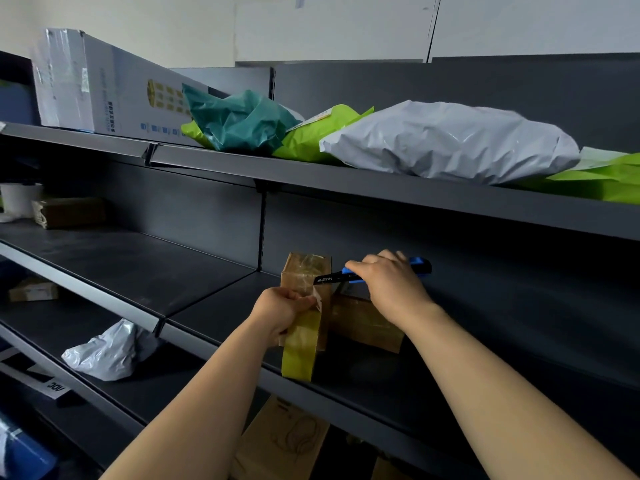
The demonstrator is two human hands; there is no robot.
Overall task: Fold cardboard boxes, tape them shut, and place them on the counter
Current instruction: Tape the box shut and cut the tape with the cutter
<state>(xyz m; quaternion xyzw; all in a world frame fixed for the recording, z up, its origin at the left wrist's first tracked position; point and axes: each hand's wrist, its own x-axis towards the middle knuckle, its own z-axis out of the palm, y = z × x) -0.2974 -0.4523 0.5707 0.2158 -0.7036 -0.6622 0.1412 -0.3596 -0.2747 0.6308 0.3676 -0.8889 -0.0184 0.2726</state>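
A small cardboard box stands upright on the dark shelf, its top covered with clear tape. A strip of tape runs from it down to a yellowish tape roll, which my left hand grips at the shelf's front. My right hand holds a blue and black utility knife, its tip against the tape beside the box. A second, flatter cardboard box lies just right of the first, partly under my right wrist.
The upper shelf carries a large white carton, teal and green bags and a grey poly mailer. A white bag lies on a lower shelf at left. Small boxes sit far left. Flat cardboard stands below.
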